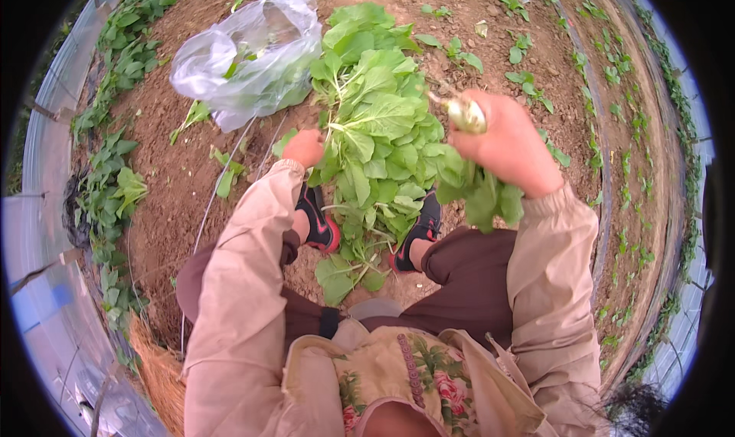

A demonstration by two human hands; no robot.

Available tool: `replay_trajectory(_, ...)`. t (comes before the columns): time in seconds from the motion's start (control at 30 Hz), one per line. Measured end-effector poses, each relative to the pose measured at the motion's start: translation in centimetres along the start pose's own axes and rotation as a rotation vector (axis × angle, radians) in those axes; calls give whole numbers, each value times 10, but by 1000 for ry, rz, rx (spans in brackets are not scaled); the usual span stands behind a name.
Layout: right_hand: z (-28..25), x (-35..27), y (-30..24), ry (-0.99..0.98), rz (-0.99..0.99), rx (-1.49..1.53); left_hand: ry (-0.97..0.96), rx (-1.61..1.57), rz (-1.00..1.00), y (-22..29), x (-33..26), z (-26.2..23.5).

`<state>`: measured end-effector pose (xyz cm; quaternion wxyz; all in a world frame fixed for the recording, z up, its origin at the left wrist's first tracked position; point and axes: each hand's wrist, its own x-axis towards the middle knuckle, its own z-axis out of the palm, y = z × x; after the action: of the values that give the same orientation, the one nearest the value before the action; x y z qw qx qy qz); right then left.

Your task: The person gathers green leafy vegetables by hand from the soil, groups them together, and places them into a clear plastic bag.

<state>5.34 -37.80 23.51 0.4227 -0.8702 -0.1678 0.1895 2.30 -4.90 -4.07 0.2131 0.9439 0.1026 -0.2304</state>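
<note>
My right hand (509, 142) is raised on the right, closed round a leafy green plant (490, 199). The plant's pale, thick base and thin root stick up past the thumb, and its leaves hang below the hand. On the other side, my left hand (305, 147) is closed at the edge of a heap of leafy greens (375, 130), with a green leaf (285, 142) poking out beside its fingers. Its fingertips are partly hidden. The heap lies on the soil between my feet and stretches away from me.
A crumpled clear plastic bag (249, 58) with some greens inside lies at the far left of the heap. Loose leaves (228, 173) are scattered on the soil (172, 199). Rows of young plants (528, 88) grow at the right, and leafy vines (107, 199) line the left plastic wall.
</note>
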Motion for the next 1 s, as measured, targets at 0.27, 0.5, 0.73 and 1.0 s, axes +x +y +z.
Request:
replay_trajectory(0.27, 9, 5, -2, 32, -64, -231, 109, -762, -154, -44, 86, 74)
replay_trajectory(0.5, 15, 11, -7, 14, -105, -237, 621, -333, 223, -22, 48, 16)
replay_trajectory(0.73, 26, 21, -13, 25, -101, -12, 182, -1072, 346, 53, -32, -92)
replay_trajectory(1.0, 53, 24, -15, 6, -146, 102, 150, -1095, 386, 147, -142, -131)
